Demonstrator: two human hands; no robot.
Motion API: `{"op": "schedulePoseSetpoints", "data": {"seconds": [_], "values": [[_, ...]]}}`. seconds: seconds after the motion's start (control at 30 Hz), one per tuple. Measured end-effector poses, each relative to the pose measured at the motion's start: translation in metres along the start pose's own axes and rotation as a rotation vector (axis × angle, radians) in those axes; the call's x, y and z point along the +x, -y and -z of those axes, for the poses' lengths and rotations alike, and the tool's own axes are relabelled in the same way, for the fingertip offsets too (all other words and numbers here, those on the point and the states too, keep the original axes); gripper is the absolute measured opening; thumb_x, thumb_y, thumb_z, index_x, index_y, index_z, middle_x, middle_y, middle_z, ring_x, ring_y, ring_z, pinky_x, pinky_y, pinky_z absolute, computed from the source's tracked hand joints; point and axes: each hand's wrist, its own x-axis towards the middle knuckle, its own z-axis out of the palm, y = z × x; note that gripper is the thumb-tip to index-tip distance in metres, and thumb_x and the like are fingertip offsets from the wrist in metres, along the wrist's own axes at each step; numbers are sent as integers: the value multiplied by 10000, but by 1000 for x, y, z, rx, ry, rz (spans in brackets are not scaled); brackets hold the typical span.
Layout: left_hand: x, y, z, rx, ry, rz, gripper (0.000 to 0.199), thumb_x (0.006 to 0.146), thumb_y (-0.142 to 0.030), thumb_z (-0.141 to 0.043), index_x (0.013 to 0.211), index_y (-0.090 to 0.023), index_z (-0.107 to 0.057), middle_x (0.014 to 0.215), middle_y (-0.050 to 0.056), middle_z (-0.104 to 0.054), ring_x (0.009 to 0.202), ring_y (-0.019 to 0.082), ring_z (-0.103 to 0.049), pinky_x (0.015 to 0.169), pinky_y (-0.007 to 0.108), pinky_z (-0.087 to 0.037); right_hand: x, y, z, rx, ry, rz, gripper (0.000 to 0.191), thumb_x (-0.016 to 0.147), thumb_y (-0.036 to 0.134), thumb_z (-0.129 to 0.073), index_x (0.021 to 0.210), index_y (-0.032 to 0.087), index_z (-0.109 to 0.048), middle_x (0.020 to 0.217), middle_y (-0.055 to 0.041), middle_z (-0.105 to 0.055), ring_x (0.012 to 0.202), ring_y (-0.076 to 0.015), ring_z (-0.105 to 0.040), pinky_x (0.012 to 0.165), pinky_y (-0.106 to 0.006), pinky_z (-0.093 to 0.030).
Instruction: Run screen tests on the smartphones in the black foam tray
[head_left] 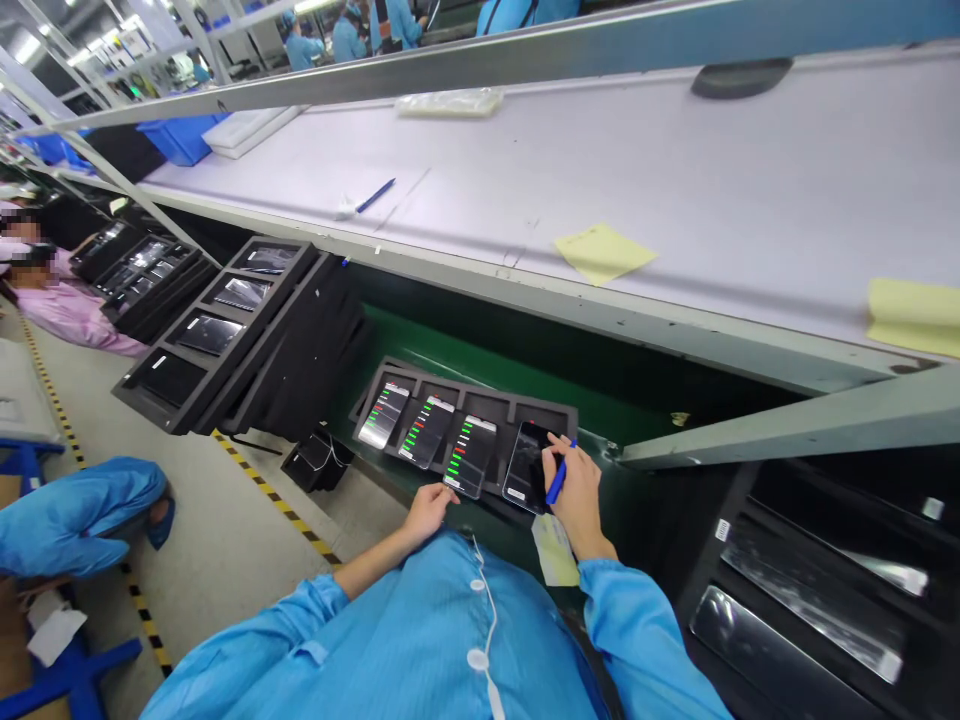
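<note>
A black foam tray (409, 372) in front of me holds a row of smartphones. Three of them, the left phone (383, 415), the second phone (426, 433) and the third phone (470, 457), show lists of green, red and white bars. The rightmost phone (525, 466) has a dark screen. My right hand (577, 490) holds a blue pen (556, 482), its fingertips at that screen's right side. My left hand (429, 510) is closed at the lower left corner of the third phone; whatever its fingers grip is hidden.
Stacked foam trays with phones (214, 335) stand to the left, and more phones (795, 600) lie at right. A white shelf (480, 190) bears yellow notes (604, 252) and a blue pen. A yellow paper (555, 550) is below my right hand. Other people sit at left.
</note>
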Motion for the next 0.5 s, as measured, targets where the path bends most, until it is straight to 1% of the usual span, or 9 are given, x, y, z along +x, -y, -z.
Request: {"op": "schedulePoseSetpoints", "data": {"seconds": [0.03,0.1,0.13,0.2,0.27,0.37,0.43,0.5], "values": [[-2,2,-2,66,-11,-23,669,975,-780,-566,735,-172,-708,544,-54,-400,552,128,-399,603,283,-310,8,-6,-2,7,8,18,300,1119,479,-474,1118,251,-669,1347,-152,-759,1327,-326,-666,1153,-531,-439],[-6,4,-9,171,32,-60,702,1011,-763,-512,655,-178,-669,556,-27,-454,598,140,-445,636,291,-339,22,-15,-9,12,34,65,291,1123,475,-470,1083,252,-653,1340,-145,-765,1244,-311,-706,1121,-509,-455],[-8,4,-13,201,76,-72,688,1018,-745,-519,660,-177,-671,576,-20,-489,624,143,-467,654,290,-354,28,-18,-13,8,48,86,290,1126,472,-465,1071,252,-647,1334,-142,-769,1202,-305,-720,1104,-502,-461],[-8,3,-25,209,161,-84,609,1017,-699,-571,742,-172,-701,612,-27,-533,648,140,-485,673,282,-372,38,-22,-21,-13,79,121,294,1134,461,-452,1089,247,-648,1314,-139,-778,1131,-294,-734,1075,-489,-465],[-5,-2,-40,158,247,-75,532,1011,-670,-611,861,-171,-719,626,-43,-553,629,130,-484,667,270,-382,44,-23,-27,-41,109,146,296,1142,445,-441,1125,241,-654,1284,-133,-788,1088,-287,-736,1057,-477,-460],[3,-9,-62,31,350,-44,520,993,-694,-645,983,-175,-683,657,-42,-624,586,116,-514,652,258,-407,45,-23,-29,-88,149,174,287,1148,415,-436,1117,236,-657,1277,-126,-792,1058,-281,-730,1039,-461,-447],[7,-11,-74,-52,374,-29,560,957,-736,-681,1015,-180,-650,711,-16,-691,588,117,-564,654,257,-431,43,-22,-27,-102,173,188,281,1150,394,-433,1106,230,-656,1296,-129,-787,1057,-278,-725,1031,-452,-438],[9,-11,-81,-111,362,-28,615,907,-779,-723,1018,-181,-634,756,11,-733,594,119,-594,656,260,-447,41,-22,-26,-95,190,187,280,1151,383,-430,1122,225,-659,1298,-130,-785,1054,-273,-723,1022,-443,-432]]}}
